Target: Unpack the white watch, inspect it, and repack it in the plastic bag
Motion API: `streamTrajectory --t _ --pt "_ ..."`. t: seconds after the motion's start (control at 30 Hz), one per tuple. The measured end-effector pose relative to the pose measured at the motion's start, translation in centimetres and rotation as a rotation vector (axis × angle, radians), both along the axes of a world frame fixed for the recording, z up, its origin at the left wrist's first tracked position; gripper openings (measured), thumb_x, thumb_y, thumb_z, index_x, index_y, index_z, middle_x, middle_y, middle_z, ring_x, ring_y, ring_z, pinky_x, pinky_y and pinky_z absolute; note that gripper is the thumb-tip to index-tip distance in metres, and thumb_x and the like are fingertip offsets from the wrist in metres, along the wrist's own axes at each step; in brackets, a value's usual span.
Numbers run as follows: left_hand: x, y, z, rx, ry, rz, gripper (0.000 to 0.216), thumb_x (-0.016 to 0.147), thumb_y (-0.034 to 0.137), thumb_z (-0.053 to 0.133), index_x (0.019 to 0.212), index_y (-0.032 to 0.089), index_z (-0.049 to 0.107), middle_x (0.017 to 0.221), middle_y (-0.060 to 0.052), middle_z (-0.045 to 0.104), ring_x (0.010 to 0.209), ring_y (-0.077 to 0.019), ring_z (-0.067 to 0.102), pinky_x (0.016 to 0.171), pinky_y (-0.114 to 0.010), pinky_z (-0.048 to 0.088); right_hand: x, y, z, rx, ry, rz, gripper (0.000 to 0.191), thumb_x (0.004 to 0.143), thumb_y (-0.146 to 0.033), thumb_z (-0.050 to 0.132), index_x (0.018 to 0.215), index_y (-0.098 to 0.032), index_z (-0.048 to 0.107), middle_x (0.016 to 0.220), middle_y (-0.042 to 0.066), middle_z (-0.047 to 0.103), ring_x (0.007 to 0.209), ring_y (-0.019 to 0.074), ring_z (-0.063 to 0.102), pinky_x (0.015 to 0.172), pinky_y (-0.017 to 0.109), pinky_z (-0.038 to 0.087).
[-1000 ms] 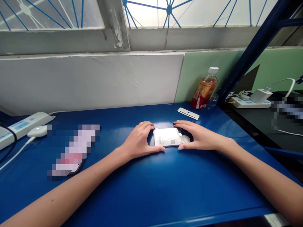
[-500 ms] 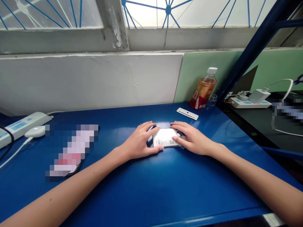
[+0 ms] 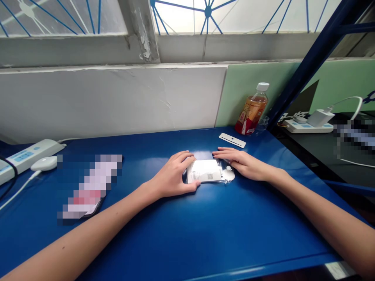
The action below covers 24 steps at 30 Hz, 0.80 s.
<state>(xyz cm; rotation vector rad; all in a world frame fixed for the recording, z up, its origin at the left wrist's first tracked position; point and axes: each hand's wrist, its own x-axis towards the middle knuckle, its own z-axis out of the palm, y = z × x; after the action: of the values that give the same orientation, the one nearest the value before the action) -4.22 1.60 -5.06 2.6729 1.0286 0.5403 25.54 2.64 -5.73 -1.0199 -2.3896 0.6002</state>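
Note:
A clear plastic packet with a white printed card [image 3: 205, 171] inside lies flat on the blue desk. At its right end a round white piece [image 3: 228, 174] shows, and I cannot make out what it is. My left hand [image 3: 177, 175] grips the packet's left end, thumb along the near edge and fingers at the far edge. Just beyond the right end is my right hand [image 3: 244, 162], its fingers stretched out and close together, with nothing visible in it. Whether its fingertips touch the packet's far corner, I cannot tell.
Behind my right hand lies a flat white strip [image 3: 232, 140] with a dark slit. A tea-coloured drink bottle [image 3: 252, 111] leans near the wall. Off to the left are a blurred phone [image 3: 95, 183], a white power strip [image 3: 35, 154] and a round white charger [image 3: 43, 163].
My right hand has come off the packet's right end and shifted right, its thumb lifting away, so the round white piece shows. My left hand keeps its grip, nearly still.

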Motion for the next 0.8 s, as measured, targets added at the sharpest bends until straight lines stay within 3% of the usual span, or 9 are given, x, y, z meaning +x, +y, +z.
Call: streamTrajectory --t 0.17,0.3,0.43,0.57,0.67,0.8 --pt "0.2 -0.1 0.2 0.002 0.011 0.003 0.057 0.078 0.046 0.067 0.122 0.014 0.052 0.133 -0.020 0.056 0.136 -0.0380 0.041 0.110 -0.055 0.038 -0.4 -0.4 1.1 0.230 0.017 -0.012 0.043 0.083 -0.006 0.045 0.107 -0.025 0.075 0.115 0.008 0.072 0.108 0.0267 0.066 0.096 0.048 0.053" --pt "0.2 -0.1 0.1 0.005 0.017 0.002 0.054 0.079 0.045 0.066 0.120 0.013 0.050 0.132 -0.020 0.056 0.136 -0.0385 0.041 0.110 -0.055 0.039 -0.3 -0.7 2.1 0.268 -0.007 -0.010 0.031 0.079 -0.009 0.053 0.090 -0.024 0.078 0.097 0.006 0.075 0.097 0.0269 0.066 0.092 0.045 0.053" --pt "0.1 -0.2 0.2 0.012 0.051 -0.012 0.056 0.083 0.044 0.062 0.127 0.012 0.048 0.136 -0.021 0.053 0.138 -0.0377 0.038 0.111 -0.054 0.037 -0.4 -0.8 2.3 0.170 -0.096 0.002 0.018 0.085 -0.022 0.061 0.093 -0.022 0.077 0.095 0.008 0.073 0.089 0.0249 0.066 0.082 0.039 0.054" --pt "0.1 -0.3 0.4 0.004 0.134 -0.023 0.064 0.089 0.042 0.054 0.142 0.009 0.039 0.149 -0.021 0.041 0.144 -0.0374 0.029 0.115 -0.054 0.030 -0.5 -1.0 2.1 0.116 -0.142 0.046 0.035 0.085 -0.039 0.067 0.113 -0.019 0.073 0.101 0.012 0.071 0.092 0.0252 0.065 0.082 0.038 0.053" --pt "0.1 -0.3 0.4 -0.012 0.150 -0.016 0.068 0.090 0.049 0.054 0.145 0.011 0.039 0.152 -0.021 0.039 0.145 -0.0384 0.026 0.115 -0.055 0.028 -0.7 -1.0 1.8 0.119 -0.142 0.038 0.041 0.082 -0.042 0.072 0.114 -0.018 0.073 0.102 0.012 0.070 0.095 0.0263 0.063 0.082 0.039 0.052" --pt "0.1 -0.2 0.2 -0.019 0.099 -0.005 0.068 0.090 0.055 0.056 0.142 0.013 0.044 0.149 -0.020 0.043 0.143 -0.0381 0.030 0.113 -0.054 0.032 -1.1 -0.9 1.0 0.130 -0.064 0.015 0.034 0.083 -0.041 0.073 0.109 -0.019 0.076 0.096 0.011 0.070 0.091 0.0253 0.063 0.079 0.039 0.053"
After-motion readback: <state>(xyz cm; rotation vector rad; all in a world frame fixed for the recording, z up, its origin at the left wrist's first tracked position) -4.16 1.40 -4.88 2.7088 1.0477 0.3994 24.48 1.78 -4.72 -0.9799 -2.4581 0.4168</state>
